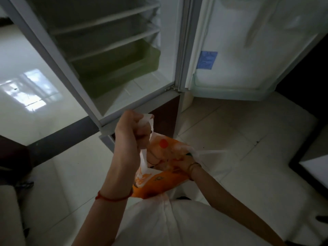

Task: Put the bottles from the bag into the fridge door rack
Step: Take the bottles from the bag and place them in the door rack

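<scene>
An orange and white plastic bag (159,183) hangs in front of my body, low in the middle of the view. My left hand (131,132) is clenched around its white handle and holds it up. My right hand (179,163) reaches down inside the bag's mouth; its fingers are hidden by the plastic, so what they touch cannot be made out. No bottle shows clearly. The fridge door (248,50) stands swung open at the upper right, with its lowest rack (230,88) along the bottom edge.
The open fridge cabinet (106,50) fills the upper left, with bare shelves and a green drawer (120,68). Pale floor tiles (239,132) spread below. A dark piece of furniture (312,167) stands at the right edge.
</scene>
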